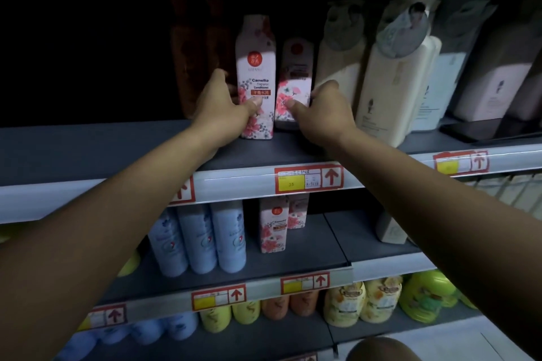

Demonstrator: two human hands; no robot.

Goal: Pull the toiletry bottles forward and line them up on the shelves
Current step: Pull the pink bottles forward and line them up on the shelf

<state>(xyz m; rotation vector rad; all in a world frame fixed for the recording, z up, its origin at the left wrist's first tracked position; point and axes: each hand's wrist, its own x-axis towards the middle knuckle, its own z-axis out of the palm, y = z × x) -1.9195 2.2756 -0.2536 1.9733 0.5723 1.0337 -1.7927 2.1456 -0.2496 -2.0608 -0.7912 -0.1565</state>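
Nearest, at the bottom: yellow bottles (346, 305) and orange bottles (275, 306) on the low shelf, with green ones (425, 296) to the right. One shelf up: three pale blue bottles (199, 240) side by side on the left, a small flowered bottle (272, 226) just right of them. Above that, a price strip (308, 177) with a yellow tag and a red arrow on the front of the top shelf (88, 146). Two bare arms reaching up and over that strip. Left hand (223, 108) wrapped round the left side of the tall Camellia bottle (255, 73), thumb pressed on its flowered front, bottle upright and set back from the shelf edge. Right hand (322, 108) gripping the second flowered bottle (293, 82), which stands just right of the tall one and a little farther back, thumb on its front. To the right, cream pump bottles (393, 79) close beside the right hand. Farthest back on the left, dark brown bottles (187, 53), hard to see in the gloom.
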